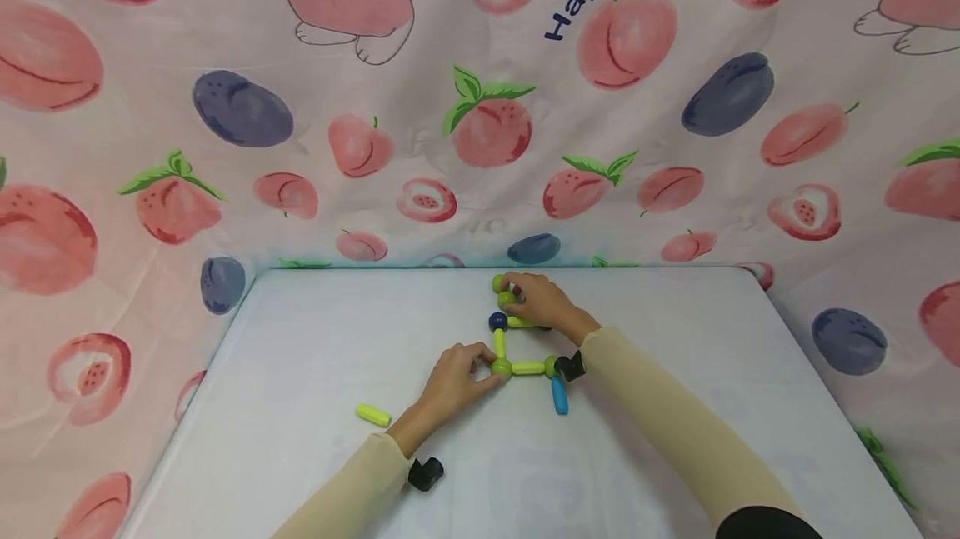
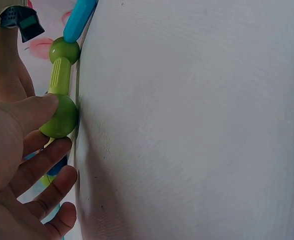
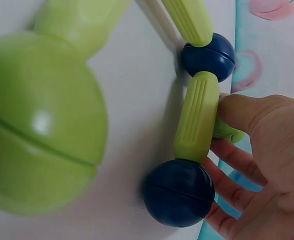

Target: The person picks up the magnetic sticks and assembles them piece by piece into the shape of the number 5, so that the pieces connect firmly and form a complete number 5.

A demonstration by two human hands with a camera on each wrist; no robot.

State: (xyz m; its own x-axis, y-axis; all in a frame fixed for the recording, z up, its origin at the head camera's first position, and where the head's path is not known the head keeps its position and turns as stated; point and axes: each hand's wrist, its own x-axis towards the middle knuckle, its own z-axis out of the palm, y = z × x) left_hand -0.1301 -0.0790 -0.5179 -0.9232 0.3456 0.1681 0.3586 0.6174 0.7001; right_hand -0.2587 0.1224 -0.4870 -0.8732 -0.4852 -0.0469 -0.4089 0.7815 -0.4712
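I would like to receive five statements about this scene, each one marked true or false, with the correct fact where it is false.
1. The left hand pinches a green ball. True.
2. The blue stick lies apart from every ball. False: the blue stick meets another green ball.
3. A loose yellow-green stick lies on the table. True.
4. Both sleeves are black. False: both sleeves are beige.
5. The right wrist view shows two dark blue balls. True.
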